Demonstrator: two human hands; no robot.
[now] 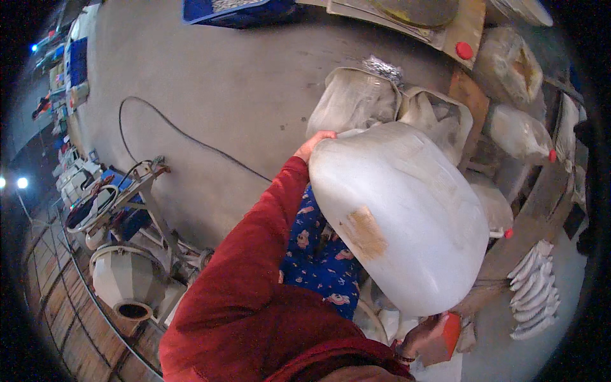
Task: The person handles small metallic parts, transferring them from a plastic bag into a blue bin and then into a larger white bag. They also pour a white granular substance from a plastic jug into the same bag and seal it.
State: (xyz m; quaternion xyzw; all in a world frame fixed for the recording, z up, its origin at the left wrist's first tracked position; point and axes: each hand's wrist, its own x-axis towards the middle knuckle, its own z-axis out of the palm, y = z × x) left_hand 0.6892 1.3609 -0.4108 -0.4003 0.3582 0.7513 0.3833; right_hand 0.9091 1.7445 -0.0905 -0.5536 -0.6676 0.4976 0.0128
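I hold a large white plastic jug tilted in front of me; a brown tape patch shows on its side. My left hand grips its upper far end, the red sleeve stretching up to it. My right hand is at the jug's lower end, closed around its orange-red cap. Behind the jug lie more translucent jugs, some with red caps.
A black cable snakes over the grey concrete floor. A metal machine with a white cone-shaped hopper stands at the left. A blue crate is at the top. A stack of white pieces lies at the right.
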